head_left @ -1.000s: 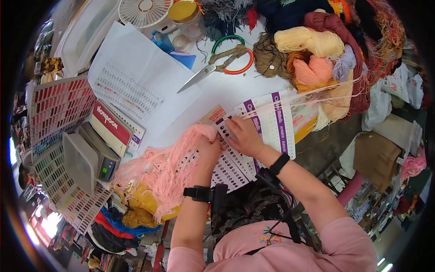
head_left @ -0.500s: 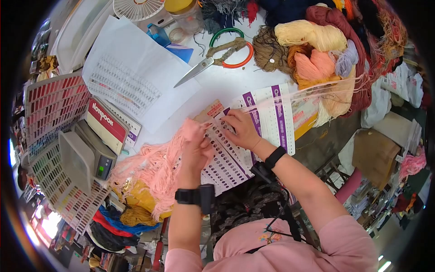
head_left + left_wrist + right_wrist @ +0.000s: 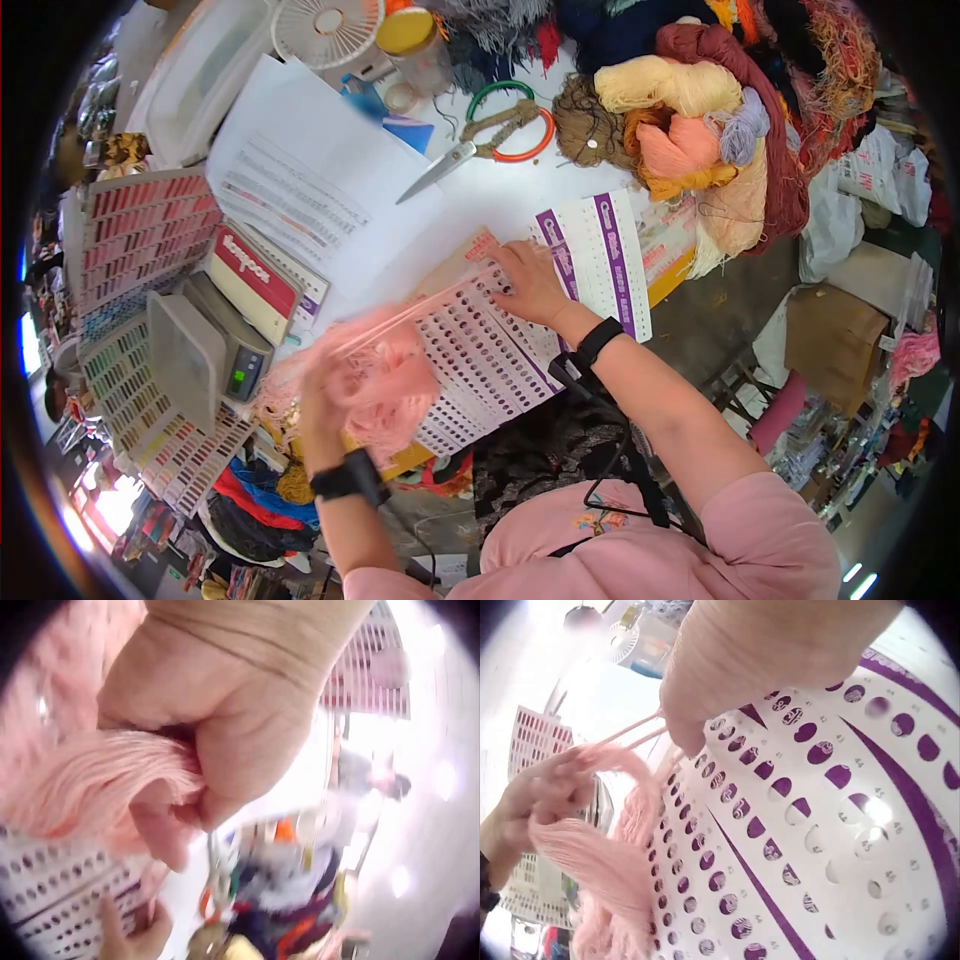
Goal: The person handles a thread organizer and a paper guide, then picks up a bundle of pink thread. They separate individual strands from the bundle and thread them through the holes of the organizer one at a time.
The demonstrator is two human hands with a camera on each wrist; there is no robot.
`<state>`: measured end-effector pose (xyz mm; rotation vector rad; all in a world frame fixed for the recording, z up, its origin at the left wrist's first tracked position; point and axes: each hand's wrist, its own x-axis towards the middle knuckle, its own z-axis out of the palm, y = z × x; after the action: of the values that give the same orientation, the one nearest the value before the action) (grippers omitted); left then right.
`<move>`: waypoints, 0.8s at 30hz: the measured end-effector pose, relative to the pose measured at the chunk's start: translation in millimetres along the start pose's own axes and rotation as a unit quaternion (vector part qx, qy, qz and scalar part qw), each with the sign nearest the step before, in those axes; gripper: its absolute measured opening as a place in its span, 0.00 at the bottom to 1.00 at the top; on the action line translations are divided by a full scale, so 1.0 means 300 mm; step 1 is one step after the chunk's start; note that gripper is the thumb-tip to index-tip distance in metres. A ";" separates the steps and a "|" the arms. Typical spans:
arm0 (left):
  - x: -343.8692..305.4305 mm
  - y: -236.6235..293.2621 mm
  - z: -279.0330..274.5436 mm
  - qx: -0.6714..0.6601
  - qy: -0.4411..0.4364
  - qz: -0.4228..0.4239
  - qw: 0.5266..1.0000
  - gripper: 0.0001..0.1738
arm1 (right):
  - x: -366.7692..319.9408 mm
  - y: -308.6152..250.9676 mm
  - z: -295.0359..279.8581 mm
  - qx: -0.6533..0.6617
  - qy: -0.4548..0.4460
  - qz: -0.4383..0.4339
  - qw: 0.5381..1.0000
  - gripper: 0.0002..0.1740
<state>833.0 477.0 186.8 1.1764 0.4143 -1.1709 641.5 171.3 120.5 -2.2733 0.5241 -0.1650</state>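
Note:
A gathered skein of pale pink thread (image 3: 97, 780) is gripped in my left hand (image 3: 322, 390), blurred at the left of the head view. From it, taut pink strands (image 3: 634, 735) run to the fingers of my right hand (image 3: 535, 288). That hand holds the upper end of a white card punched with rows of holes (image 3: 485, 350), its thumb over the face; its far fingertips are hidden in the right wrist view. The rest of the pink skein hangs beside and over the card's left side.
Large scissors (image 3: 480, 140) lie beyond the card. Skeins of yarn (image 3: 690, 140) fill the back right. Other purple-striped cards (image 3: 610, 260) lie beside the right hand. At left stand a scale (image 3: 240, 350), a notebook (image 3: 255, 285) and thread colour charts (image 3: 150, 235).
My left hand has moved left and down with the pink skein. The strands that trailed right across the table now stretch between both hands. My right hand stays near the card's upper end.

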 end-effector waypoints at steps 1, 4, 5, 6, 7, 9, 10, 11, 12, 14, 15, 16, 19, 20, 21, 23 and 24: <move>-0.115 0.086 0.128 0.008 0.134 0.137 0.981 0.15 | 0.004 -0.005 -0.005 -0.008 -0.001 0.002 1.000 0.32; -0.345 0.183 -0.001 -0.015 0.148 0.214 0.965 0.16 | 0.011 -0.036 -0.030 -0.035 -0.032 0.016 0.999 0.33; -0.405 0.176 -0.011 -0.064 0.136 0.190 0.970 0.17 | 0.016 -0.034 -0.031 -0.046 -0.041 0.019 0.998 0.34; -0.464 0.169 -0.020 -0.113 0.127 0.165 0.971 0.18 | 0.016 -0.032 -0.036 -0.038 -0.062 0.019 0.997 0.34; -0.498 0.134 0.075 -0.084 0.126 0.138 0.979 0.18 | 0.018 -0.030 -0.045 -0.035 -0.079 0.017 0.996 0.34; -0.562 0.059 0.210 -0.081 0.089 0.078 0.990 0.15 | 0.002 -0.012 -0.042 0.040 -0.059 -0.004 0.997 0.34; -0.582 -0.001 0.220 -0.134 0.030 0.028 0.990 0.13 | -0.005 -0.031 -0.068 0.036 -0.093 0.011 0.995 0.34; -0.591 -0.048 0.225 -0.194 -0.036 -0.034 0.980 0.10 | -0.030 -0.034 -0.063 0.028 -0.062 -0.009 0.998 0.33; -0.596 -0.072 0.254 -0.208 -0.059 -0.068 0.974 0.07 | -0.054 -0.079 -0.097 0.033 -0.072 0.010 0.997 0.31; -0.616 -0.100 0.324 -0.154 -0.030 -0.044 0.987 0.08 | -0.115 -0.148 -0.122 0.035 -0.034 -0.026 0.999 0.23; -0.624 -0.117 0.332 -0.140 -0.013 -0.032 0.990 0.09 | -0.135 -0.167 -0.117 0.065 -0.027 -0.041 0.997 0.18; -0.640 -0.132 0.346 -0.128 0.010 -0.022 0.992 0.12 | -0.145 -0.230 -0.153 0.083 -0.032 -0.060 0.994 0.15; -0.649 -0.134 0.348 -0.049 -0.057 0.145 0.987 0.25 | -0.215 -0.455 -0.207 0.181 -0.077 -0.002 0.981 0.10; -0.681 -0.113 0.353 -0.060 -0.066 0.132 0.987 0.23 | -0.233 -0.533 -0.208 0.221 -0.095 0.035 0.970 0.09; -0.752 -0.053 0.409 -0.070 -0.071 0.117 0.988 0.21 | -0.249 -0.610 -0.210 0.270 -0.117 0.059 0.954 0.09; -0.804 -0.026 0.433 -0.062 -0.080 0.110 0.989 0.23 | -0.268 -0.759 -0.225 0.364 -0.157 0.108 0.912 0.09; -0.794 -0.036 0.419 -0.062 -0.124 0.120 0.983 0.24 | -0.277 -0.841 -0.242 0.373 -0.181 0.101 0.904 0.08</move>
<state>691.1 484.6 415.8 0.9304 0.1481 -1.0500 626.2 311.2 357.2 -1.4406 0.4000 0.1447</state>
